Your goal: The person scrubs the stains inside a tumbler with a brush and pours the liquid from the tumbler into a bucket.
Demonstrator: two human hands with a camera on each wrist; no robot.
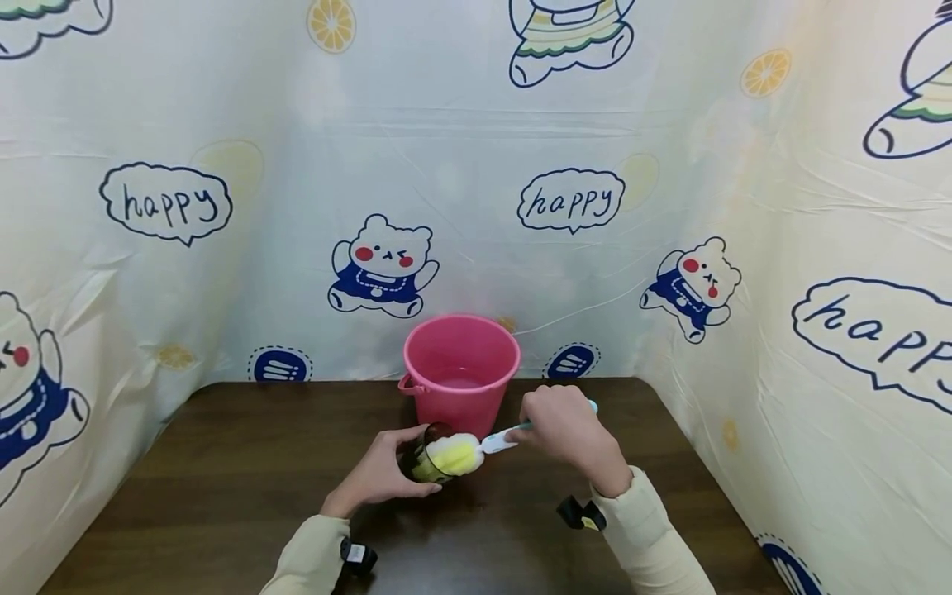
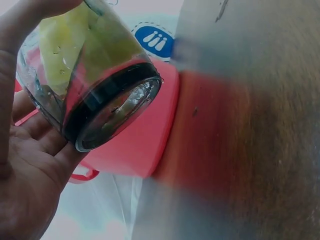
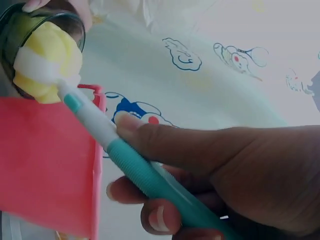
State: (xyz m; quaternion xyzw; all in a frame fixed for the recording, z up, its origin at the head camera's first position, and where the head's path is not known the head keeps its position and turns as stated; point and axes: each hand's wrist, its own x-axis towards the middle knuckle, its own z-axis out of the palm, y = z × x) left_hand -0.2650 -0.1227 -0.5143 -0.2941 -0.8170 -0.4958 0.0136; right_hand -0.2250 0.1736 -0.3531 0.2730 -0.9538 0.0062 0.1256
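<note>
My left hand (image 1: pixel 383 469) grips a dark-tinted clear glass (image 2: pixel 90 65), tilted with its mouth toward the right. Drops of water cling to its wall and base in the left wrist view. In my right hand (image 1: pixel 561 426) is the teal and white handle (image 3: pixel 145 167) of a sponge brush, thumb and fingers curled round it. The brush's yellow and white sponge head (image 1: pixel 455 454) sits partly inside the glass, its rear end showing at the rim. Both hands are over the table, in front of the pink bucket (image 1: pixel 463 364).
The bucket stands near the back edge of the dark wooden table (image 1: pixel 223 487), with a lug (image 1: pixel 409 385) on its left side. Behind and along the sides hangs a pale curtain (image 1: pixel 468 273) printed with bears and lettering. Each sleeve has a small black device near the wrist.
</note>
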